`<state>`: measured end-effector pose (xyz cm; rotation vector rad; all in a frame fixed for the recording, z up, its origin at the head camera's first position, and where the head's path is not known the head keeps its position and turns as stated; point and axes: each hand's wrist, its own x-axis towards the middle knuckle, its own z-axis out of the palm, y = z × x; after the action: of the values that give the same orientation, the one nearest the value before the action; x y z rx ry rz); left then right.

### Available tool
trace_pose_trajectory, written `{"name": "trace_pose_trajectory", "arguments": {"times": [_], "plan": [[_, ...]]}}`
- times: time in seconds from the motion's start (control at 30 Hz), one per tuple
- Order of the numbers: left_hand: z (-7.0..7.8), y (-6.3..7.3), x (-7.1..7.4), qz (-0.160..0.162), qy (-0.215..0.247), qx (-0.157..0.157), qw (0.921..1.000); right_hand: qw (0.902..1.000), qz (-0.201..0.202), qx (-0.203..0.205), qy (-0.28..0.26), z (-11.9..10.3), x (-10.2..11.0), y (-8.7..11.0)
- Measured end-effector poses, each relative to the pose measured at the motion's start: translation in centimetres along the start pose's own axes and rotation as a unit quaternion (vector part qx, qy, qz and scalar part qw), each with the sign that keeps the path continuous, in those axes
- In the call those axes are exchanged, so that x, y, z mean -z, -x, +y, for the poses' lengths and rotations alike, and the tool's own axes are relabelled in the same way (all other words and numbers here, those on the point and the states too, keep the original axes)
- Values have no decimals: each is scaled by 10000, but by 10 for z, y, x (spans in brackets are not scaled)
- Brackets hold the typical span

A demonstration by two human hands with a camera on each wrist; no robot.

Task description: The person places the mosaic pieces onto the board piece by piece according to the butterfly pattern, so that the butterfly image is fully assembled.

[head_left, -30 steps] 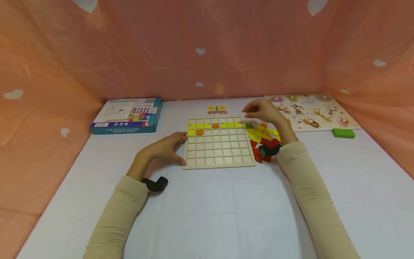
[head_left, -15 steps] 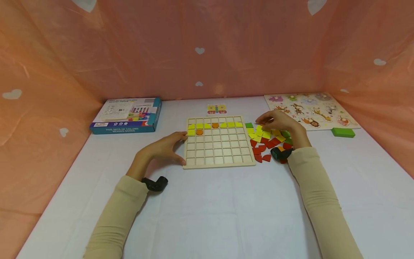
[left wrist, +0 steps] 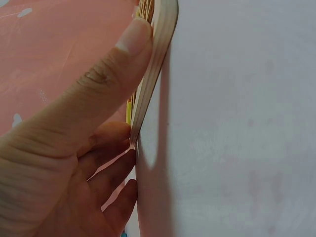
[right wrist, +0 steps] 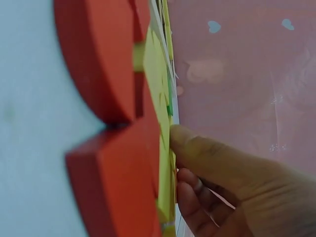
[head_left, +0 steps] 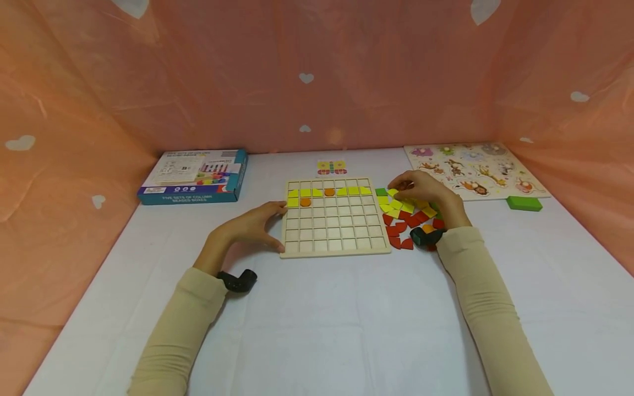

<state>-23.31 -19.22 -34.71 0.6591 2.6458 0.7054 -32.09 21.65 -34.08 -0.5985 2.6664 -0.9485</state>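
Note:
A cream wooden grid board (head_left: 334,231) lies mid-table in the head view. Yellow and orange pieces, including an orange disc (head_left: 305,202), fill part of its two far rows. My left hand (head_left: 253,224) rests at the board's left side, thumb at the near corner and fingers along the edge; the left wrist view shows the thumb (left wrist: 133,37) against the rim. Right of the board lies a loose pile of red, yellow, green and orange pieces. Over its far part, my right hand (head_left: 421,187) pinches a yellow tile (head_left: 393,192) at its fingertips. The fingers partly hide that tile.
A small butterfly pattern card (head_left: 332,167) lies beyond the board. At the back left is a blue boxed toy set (head_left: 195,179). An animal puzzle board (head_left: 477,170) and a green block (head_left: 525,203) lie at the right. A pink curtain (head_left: 307,104) hangs behind.
From the board's far right corner my right hand has moved right and down to the pile, then slightly left with a yellow tile at its fingertips. The left hand stays in place.

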Motion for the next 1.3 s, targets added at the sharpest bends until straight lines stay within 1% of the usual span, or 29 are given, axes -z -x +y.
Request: {"name": "trace_pose_trajectory", "arguments": {"times": [0.2, 0.3, 0.37, 0.47, 0.57, 0.67, 0.77, 0.83, 0.97, 1.07, 1.2, 1.3], "plan": [[0, 0, 0, -11, -7, 64, 10000, 9999, 83, 74, 21, 2, -1, -1], [1, 0, 0, -9, -5, 69, 10000, 9996, 180, 139, 158, 3, -2, -3], [1, -1, 0, -11, -17, 59, 10000, 9992, 279, 107, 275, 2, -3, -3], [0, -1, 0, -24, -36, 51, 10000, 9985, 478, 30, 282, -3, -1, -4], [-1, -1, 0, -22, -73, 44, 10000, 9966, 786, 145, 187, -17, 0, -7], [-3, -1, 0, -6, -109, 30, 9999, 9931, 1085, 443, 80, -38, -1, -12], [-3, -1, 0, 4, -139, -23, 9999, 9898, 1255, 675, 15, -61, -9, -20], [-2, -1, 0, 6, -146, -42, 9999, 9884, 1280, 812, -74, -77, -18, -28], [-1, -1, -1, 8, -140, -33, 9999, 9889, 1132, 954, -127, -101, -42, -42], [-1, -2, -1, -19, -132, 30, 9999, 9916, 845, 972, -71, -113, -59, -50], [-1, -2, -1, -65, -136, 87, 9998, 9945, 432, 953, 56, -118, -77, -58], [0, -1, 0, -51, -138, 58, 9999, 9937, 286, 1070, 152, -117, -85, -61]]}}
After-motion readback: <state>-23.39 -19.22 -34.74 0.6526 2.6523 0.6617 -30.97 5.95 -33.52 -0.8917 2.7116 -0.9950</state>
